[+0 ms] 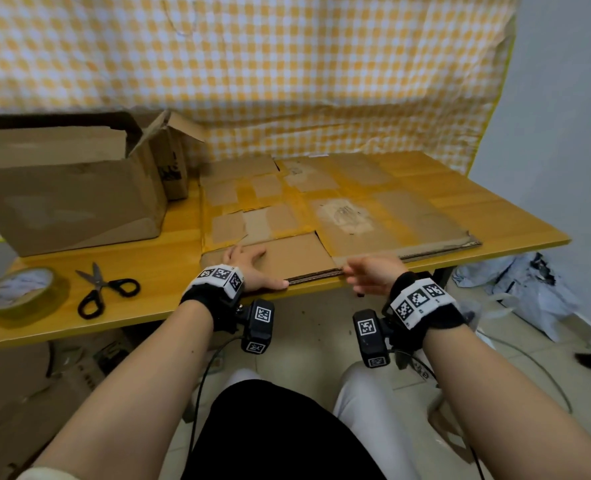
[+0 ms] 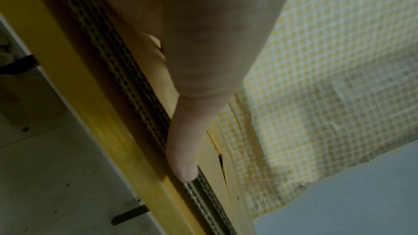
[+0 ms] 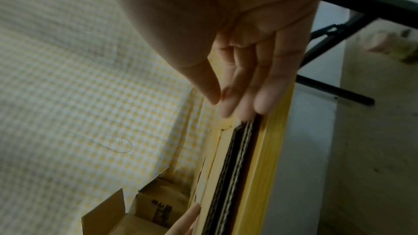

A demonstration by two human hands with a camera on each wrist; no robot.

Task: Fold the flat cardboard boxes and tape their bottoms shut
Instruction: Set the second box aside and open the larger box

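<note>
The near left of the bench (image 1: 169, 258) is taken up by a tape roll (image 1: 20, 292) and scissors (image 1: 105, 289), with an open box (image 1: 69, 188) standing behind them. The middle and right are covered by flattened cardboard (image 1: 339, 209). Bare bench is left along the far right edge. The far side is closed off by a checked cloth (image 1: 287, 64).
</note>
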